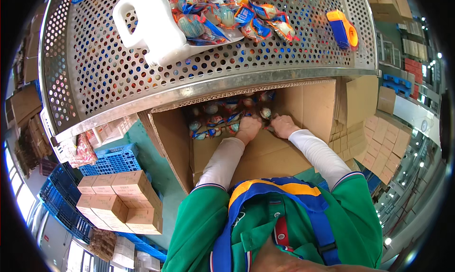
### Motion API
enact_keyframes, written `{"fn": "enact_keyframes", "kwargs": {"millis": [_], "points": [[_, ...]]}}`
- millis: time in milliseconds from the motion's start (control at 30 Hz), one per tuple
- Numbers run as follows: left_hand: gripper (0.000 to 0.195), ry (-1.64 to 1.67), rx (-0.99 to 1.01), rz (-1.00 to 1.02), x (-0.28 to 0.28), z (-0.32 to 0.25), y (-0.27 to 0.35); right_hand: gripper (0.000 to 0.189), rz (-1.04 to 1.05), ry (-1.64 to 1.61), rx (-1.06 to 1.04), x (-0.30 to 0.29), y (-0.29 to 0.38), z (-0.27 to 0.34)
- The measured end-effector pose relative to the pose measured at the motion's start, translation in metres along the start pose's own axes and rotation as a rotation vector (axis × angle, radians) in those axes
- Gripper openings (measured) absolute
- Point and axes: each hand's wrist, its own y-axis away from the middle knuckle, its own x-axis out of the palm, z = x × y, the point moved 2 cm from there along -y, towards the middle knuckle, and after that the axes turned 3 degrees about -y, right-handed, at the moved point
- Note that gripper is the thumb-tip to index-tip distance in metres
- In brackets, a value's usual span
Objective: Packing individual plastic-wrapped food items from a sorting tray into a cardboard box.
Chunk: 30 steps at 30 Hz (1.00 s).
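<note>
An open cardboard box point(249, 165) stands before me, below the metal tray's near edge. Inside, several wrapped egg-shaped items point(215, 121) in clear, blue and orange film lie in rows along its far side. My left hand point(249, 127) is down in the box with curled fingers, right against these packets. Close by on its right, my right hand point(283, 126) is also curled, beside a wrapped item point(265, 112). My fingertips are mostly hidden, so whether either hand grips a packet is unclear.
On the perforated metal tray point(117, 76) rests a white plastic scoop point(167, 40) beside a heap of wrapped items point(227, 16). A blue and yellow tape dispenser point(342, 30) lies at right. Stacked cartons point(117, 201) and a blue plastic pallet point(110, 161) stand lower left; flattened cardboard point(360, 101) leans right.
</note>
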Motion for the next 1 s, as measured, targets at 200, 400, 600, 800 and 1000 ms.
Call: {"fn": "enact_keyframes", "kwargs": {"millis": [200, 400, 600, 800, 1000], "points": [[0.016, 0.054, 0.025, -0.270, 0.002, -0.002, 0.019, 0.024, -0.198, 0.082, 0.085, 0.043, -0.036, -0.008], [0.015, 0.098, -0.026, -0.103, -0.002, 0.003, 0.006, 0.028, -0.145, -0.095, -0.125, 0.038, -0.038, -0.007], [0.020, 0.121, -0.119, -0.261, -0.041, 0.013, 0.031, 0.046, -0.326, -0.085, -0.037, 0.058, -0.046, -0.012], [0.021, 0.146, -0.186, -0.171, -0.029, 0.037, 0.011, 0.063, -0.248, -0.347, 0.088, 0.037, -0.049, -0.016], [0.014, 0.409, -0.326, -0.316, -0.014, 0.030, 0.009, 0.057, -0.350, -0.132, 0.034, 0.049, -0.055, -0.016]]}}
